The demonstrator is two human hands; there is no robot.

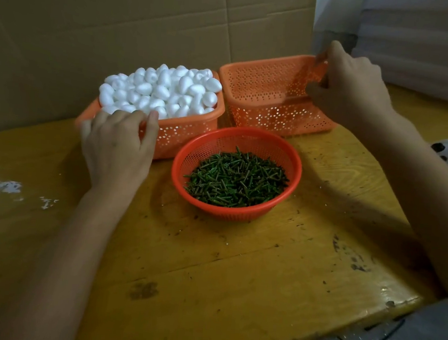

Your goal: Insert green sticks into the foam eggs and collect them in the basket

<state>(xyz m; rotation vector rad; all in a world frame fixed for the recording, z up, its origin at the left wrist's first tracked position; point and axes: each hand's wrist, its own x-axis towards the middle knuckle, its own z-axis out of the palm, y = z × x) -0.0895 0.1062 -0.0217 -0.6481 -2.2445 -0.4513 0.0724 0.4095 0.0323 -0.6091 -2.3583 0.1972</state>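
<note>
Worn yellow table [236, 265]. Left hand [116, 147] curls over the rim of an egg basket [182, 136] heaped with smooth white foam eggs [162, 88]; right hand [352, 86] grips the empty basket [265, 92] by its rim. Between them, short green sticks [235, 179] fill a round basket [295, 176].

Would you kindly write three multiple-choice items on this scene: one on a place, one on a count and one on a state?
1. Where does the round basket of sticks stand?
A. In front of the two square baskets
B. Behind them
C. On the floor

2. How many baskets are on the table?
A. Two
B. Three
C. Five

3. What is in the right basket, which the right hand grips?
A. Eggs
B. Sticks
C. Nothing

Answers:
1 A: it sits nearer the camera than both.
2 B: there are the egg basket, the right basket and the round basket.
3 C: its bare bottom shows.
</note>
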